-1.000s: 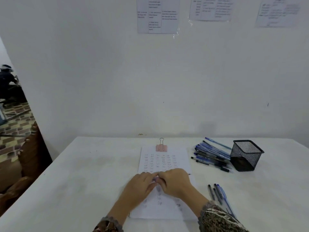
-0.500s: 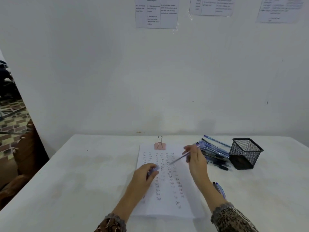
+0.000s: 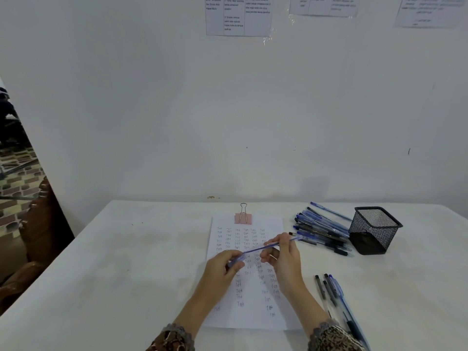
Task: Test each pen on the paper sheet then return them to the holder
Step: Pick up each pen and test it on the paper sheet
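Closest to you, four or so pens (image 3: 336, 297) lie by your right sleeve. Your hands, left hand (image 3: 222, 268) and right hand (image 3: 285, 257), both pinch one blue pen (image 3: 263, 247) over the paper sheet (image 3: 276, 224), already mostly full of scribbles. Farther off, a big pile of pens (image 3: 321, 228) waits beside the mesh holder (image 3: 374, 230), which looks empty, so I'd guess nothing's returned yet.

Both forearms are bare from wrist to cuff; the left hand (image 3: 222, 268) and the right hand (image 3: 285, 259) wear no gloves, rings or watch that can be made out. Each sleeve is a brown, tan and black mottled print like leopard; the left cuff (image 3: 174, 333) and right cuff (image 3: 326, 330) end in greyish scalloped lace trim.
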